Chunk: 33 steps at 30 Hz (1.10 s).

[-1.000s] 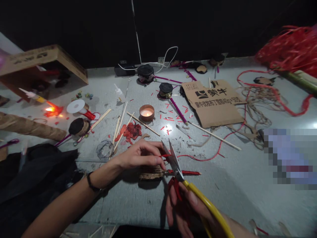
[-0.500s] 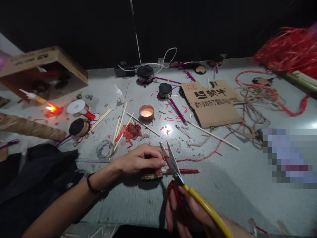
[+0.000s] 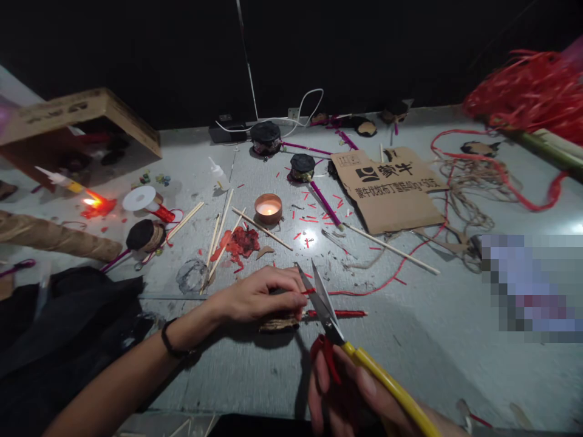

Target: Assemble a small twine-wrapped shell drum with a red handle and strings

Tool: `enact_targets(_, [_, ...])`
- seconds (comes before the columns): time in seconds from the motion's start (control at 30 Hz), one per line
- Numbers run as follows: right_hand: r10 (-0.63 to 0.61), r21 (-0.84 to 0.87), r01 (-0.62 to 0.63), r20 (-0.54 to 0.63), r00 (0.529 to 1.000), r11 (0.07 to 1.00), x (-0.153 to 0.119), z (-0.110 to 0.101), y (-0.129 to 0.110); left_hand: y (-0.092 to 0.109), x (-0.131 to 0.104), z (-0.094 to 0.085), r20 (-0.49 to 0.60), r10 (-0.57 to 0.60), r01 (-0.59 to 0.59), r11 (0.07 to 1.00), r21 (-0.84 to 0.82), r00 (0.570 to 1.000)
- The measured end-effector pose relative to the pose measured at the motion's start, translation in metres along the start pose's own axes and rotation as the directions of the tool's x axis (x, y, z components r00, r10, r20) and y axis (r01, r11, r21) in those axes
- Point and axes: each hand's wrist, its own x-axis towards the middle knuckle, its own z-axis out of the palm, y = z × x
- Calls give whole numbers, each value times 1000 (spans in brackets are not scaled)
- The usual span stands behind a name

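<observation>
My left hand (image 3: 264, 294) pinches the red cord (image 3: 350, 294) between thumb and fingers, with a short end showing at the fingertips. My right hand (image 3: 355, 388) grips the scissors (image 3: 325, 309), which have yellow and red handles. The parted blades point away from me, with the red cord end between or against them, close to my left fingertips. Beneath my left hand lies a small dark round piece with a brown rim (image 3: 279, 326), partly hidden. A stick wrapped in red (image 3: 337, 314) extends from it to the right, passing behind the blades.
A lit candle (image 3: 268, 209) burns beyond my left hand, and a flame (image 3: 93, 202) glows at far left. Red wax (image 3: 241, 243), wooden sticks (image 3: 221, 224) and red cord snippets (image 3: 310, 220) lie about. Cardboard (image 3: 392, 200), a thread spool (image 3: 141, 199) and small drums (image 3: 303, 167) surround them.
The scissor blades have spread slightly wider, and the scissors have shifted a little right. My left hand keeps its pinch on the red cord, moving very slightly right.
</observation>
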Motion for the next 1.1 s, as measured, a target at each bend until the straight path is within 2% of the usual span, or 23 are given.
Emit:
enact_targets(0.2, [-32,-10,32,30,999,999,0,-2,-8,-5,-4,-4,-51,-1,-4,993,-114,999])
enact_targets(0.37, [-55,10,55,44,998,998,1,-4,7,-11,-4,-1,-162,-41,6,977,-215,986])
enact_targets(0.47, [-70,36,69,45,997,997,1,-7,13,-12,-2,2,-190,-51,5,973,-232,981])
enact_targets(0.67, [-40,-15,41,57,998,999,2,-5,6,-10,-2,3,-194,-38,-2,980,-198,980])
enact_targets(0.8, [-54,-22,56,74,996,998,4,-4,5,-10,-3,2,-177,-40,10,986,-164,983])
enact_targets(0.93, [-77,-107,86,89,993,991,6,-2,2,-10,-2,1,-174,-50,30,993,-116,983])
enact_targets(1.1, [-88,-137,102,104,991,985,9,2,-3,-10,-3,-2,-118,-46,34,994,-103,992])
